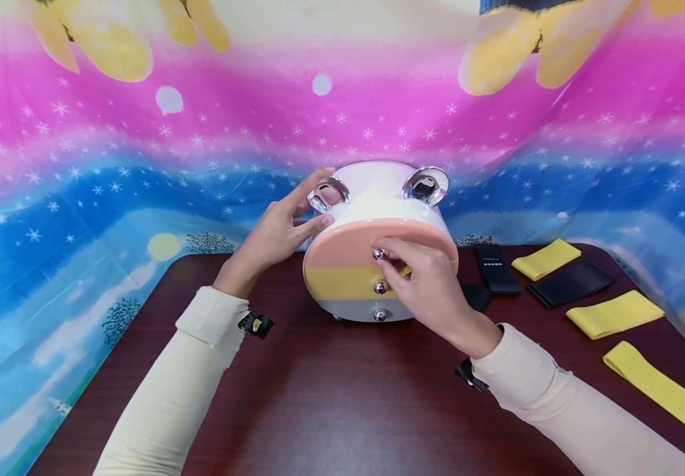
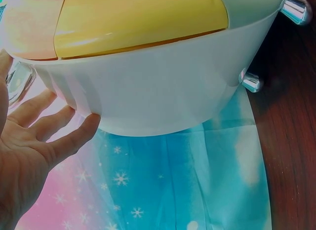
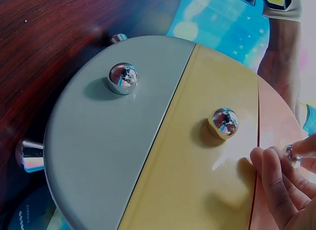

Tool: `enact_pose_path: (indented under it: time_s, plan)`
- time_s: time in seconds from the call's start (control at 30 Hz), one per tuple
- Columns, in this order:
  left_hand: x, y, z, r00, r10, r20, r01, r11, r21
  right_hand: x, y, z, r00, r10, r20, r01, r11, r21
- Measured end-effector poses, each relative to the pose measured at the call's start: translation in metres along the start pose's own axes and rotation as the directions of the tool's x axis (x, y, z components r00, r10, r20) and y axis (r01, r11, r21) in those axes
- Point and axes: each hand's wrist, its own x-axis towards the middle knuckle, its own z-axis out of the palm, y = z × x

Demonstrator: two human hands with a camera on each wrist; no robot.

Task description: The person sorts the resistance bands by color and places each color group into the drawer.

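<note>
A white rounded drawer box (image 1: 372, 188) with two chrome ears stands on the table. Its front has a peach top drawer (image 1: 342, 238), a yellow middle drawer (image 1: 333, 283) and a grey bottom drawer (image 1: 348, 309), each with a round chrome knob. My right hand (image 1: 428, 281) pinches the top drawer's knob (image 1: 378, 253) between thumb and finger. Around the left chrome ear (image 1: 329, 193) lies my left hand (image 1: 277, 228), its fingertips on the box's white side wall (image 2: 158, 96). A thin gap shows along the yellow drawer's edge in the left wrist view.
Right of the box lie yellow fabric bands (image 1: 547, 258) and black bands (image 1: 571, 283) on the dark wooden table (image 1: 330, 396). Another black band lies partly hidden behind my right hand. A colourful printed cloth (image 1: 247, 132) hangs close behind the box.
</note>
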Motion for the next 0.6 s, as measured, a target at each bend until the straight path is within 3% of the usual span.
enact_pose_path:
  time_s: [0.3,0.6]
  plan:
    - [0.001,0.0,0.0,1.0,-0.002,-0.003,0.002,1.0,0.006,-0.014,-0.001,-0.003,0.993,0.107,0.056,-0.112,0.99,0.088]
    - [0.001,0.0,0.001,1.0,-0.007,-0.003,0.007,1.0,0.022,-0.036,0.011,0.0,0.981,0.164,0.101,-0.169,0.985,0.037]
